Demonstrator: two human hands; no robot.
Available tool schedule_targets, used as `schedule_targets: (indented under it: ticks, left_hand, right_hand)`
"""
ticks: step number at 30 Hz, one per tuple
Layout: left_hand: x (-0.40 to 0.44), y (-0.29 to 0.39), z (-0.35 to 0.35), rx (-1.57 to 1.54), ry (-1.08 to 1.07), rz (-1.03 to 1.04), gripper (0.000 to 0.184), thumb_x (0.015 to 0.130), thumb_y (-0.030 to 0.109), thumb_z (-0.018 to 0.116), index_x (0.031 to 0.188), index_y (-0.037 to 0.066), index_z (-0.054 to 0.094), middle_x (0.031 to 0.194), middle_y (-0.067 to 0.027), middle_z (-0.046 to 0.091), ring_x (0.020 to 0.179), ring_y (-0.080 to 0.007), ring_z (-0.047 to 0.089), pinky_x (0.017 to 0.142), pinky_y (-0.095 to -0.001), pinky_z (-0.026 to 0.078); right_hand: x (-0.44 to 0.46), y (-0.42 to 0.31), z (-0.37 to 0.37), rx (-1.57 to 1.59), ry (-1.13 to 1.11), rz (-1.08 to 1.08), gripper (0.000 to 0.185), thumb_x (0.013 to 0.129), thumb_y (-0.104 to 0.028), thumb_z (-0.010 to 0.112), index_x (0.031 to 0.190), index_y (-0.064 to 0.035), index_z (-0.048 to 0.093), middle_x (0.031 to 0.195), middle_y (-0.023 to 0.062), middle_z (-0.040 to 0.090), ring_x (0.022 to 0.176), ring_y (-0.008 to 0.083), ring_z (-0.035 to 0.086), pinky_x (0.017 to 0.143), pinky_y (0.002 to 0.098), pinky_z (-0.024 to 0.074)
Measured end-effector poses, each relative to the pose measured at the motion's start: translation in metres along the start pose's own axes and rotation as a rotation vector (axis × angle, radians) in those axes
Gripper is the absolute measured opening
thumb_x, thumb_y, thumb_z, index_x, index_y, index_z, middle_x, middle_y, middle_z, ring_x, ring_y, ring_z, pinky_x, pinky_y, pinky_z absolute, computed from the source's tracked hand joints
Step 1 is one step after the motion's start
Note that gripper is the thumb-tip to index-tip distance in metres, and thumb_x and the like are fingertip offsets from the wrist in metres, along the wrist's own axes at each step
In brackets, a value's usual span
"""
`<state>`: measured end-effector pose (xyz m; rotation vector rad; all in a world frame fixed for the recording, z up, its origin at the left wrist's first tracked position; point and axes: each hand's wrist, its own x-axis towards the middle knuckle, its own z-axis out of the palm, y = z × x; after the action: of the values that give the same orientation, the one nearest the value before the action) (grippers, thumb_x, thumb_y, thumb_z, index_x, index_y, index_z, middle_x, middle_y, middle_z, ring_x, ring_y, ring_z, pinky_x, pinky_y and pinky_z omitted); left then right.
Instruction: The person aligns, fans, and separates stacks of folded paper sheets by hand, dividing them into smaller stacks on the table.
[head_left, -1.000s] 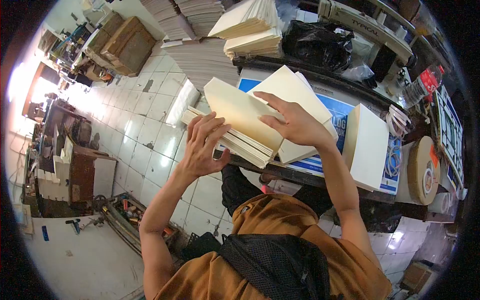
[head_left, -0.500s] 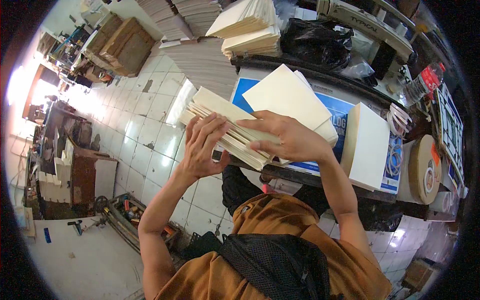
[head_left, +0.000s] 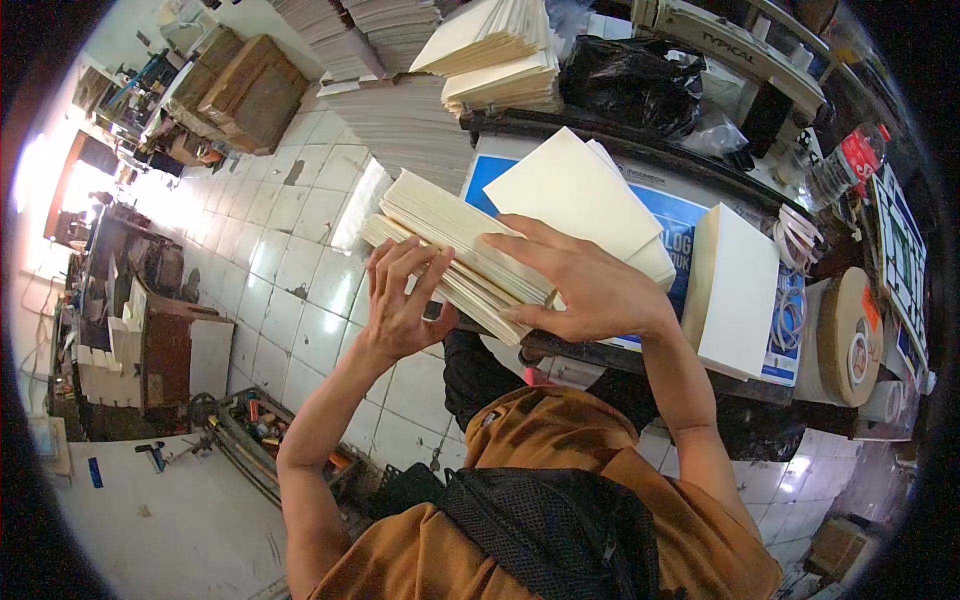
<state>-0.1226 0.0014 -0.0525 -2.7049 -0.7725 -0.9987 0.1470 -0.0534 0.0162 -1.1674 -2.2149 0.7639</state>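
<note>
A thick stack of cream folded sheets lies slanted at the table's near edge, its left end jutting over the floor. Across its right end, my right hand has its thumb on the near side and its fingers on the far side, gripping it. My left hand touches the near side with bent fingertips, fingers spread and thumb apart. Behind the stack, a pile of loose cream sheets rests on a blue printed poster. To the right stands a neat block of cream pages.
At the back are tall paper piles, a black plastic bag and a machine marked TYPICAL. A bottle, white cord and a tape roll sit at the right. A tool crate is on the lower left.
The stack's far part has spread upward, showing more sheet edges. My right hand has opened wider across it and shifted slightly right; the left fingers have bent more.
</note>
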Motion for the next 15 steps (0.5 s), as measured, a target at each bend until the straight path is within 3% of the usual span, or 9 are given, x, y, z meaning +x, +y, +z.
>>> schedule_targets:
  ticks: [5,11,15]
  left_hand:
    - [-0.003,-0.002,0.002,-0.053,0.031,0.022,0.059,0.074,0.018,0.071,0.129,0.009,0.055,0.130,-0.0098,0.050,0.130,-0.0305,0.044,0.111,-0.0513,0.029]
    - [-0.011,-0.005,0.009,-0.063,0.119,0.039,0.057,0.075,0.017,0.072,0.129,0.010,0.052,0.133,-0.0124,0.048,0.131,-0.0342,0.043,0.110,-0.0539,0.031]
    - [-0.014,-0.003,0.009,-0.035,0.135,0.036,0.053,0.077,0.020,0.071,0.126,0.010,0.056,0.130,-0.0129,0.048,0.127,-0.0351,0.045,0.107,-0.0544,0.036]
  right_hand:
    - [-0.001,0.000,0.001,0.001,0.001,-0.011,0.069,0.081,-0.024,0.071,0.141,-0.0026,0.045,0.146,0.0288,0.038,0.131,0.0445,0.044,0.108,0.0446,0.0388]
    - [0.004,-0.009,0.001,-0.036,0.041,0.077,0.056,0.083,-0.011,0.061,0.138,-0.0125,0.052,0.147,0.0278,0.037,0.128,0.0439,0.048,0.106,0.0449,0.0414]
    - [0.000,0.000,0.004,0.000,0.061,0.052,0.043,0.086,-0.014,0.063,0.129,-0.0141,0.060,0.148,0.0278,0.035,0.128,0.0453,0.048,0.107,0.0455,0.0398]
